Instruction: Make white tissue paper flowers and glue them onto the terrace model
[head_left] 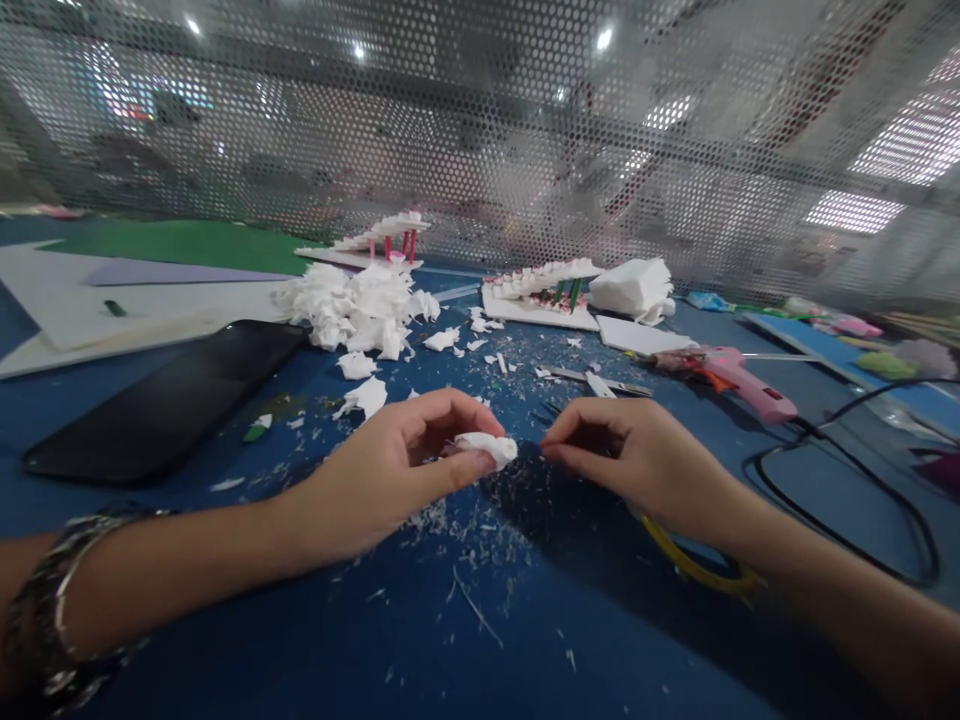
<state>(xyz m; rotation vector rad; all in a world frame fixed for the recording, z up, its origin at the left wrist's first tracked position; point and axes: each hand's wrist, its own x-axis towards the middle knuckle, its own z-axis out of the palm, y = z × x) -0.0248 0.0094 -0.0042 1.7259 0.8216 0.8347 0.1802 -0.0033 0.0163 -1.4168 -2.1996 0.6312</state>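
Note:
Between the thumb and fingers of my left hand (420, 455) is a small crumpled piece of white tissue paper (487, 450), its rolled end pointing right. My right hand (626, 445) is close by on the right, thumb and fingertips pinched together and apart from the tissue. Whatever that pinch holds, if anything, I cannot make out. A heap of torn white tissue (352, 305) lies beyond my left hand, with loose scraps (365, 397) in front of it. Past my right hand are scissors (596, 380), partly overlapped by a small white object.
Two small white stair models (544, 290) with coloured posts stand at the back, before a perforated metal screen (465, 150). A black phone-like slab (172, 400) lies left. On the right are a pink glue gun (739, 380), its black cable (840, 550) and a yellow ring (697, 565).

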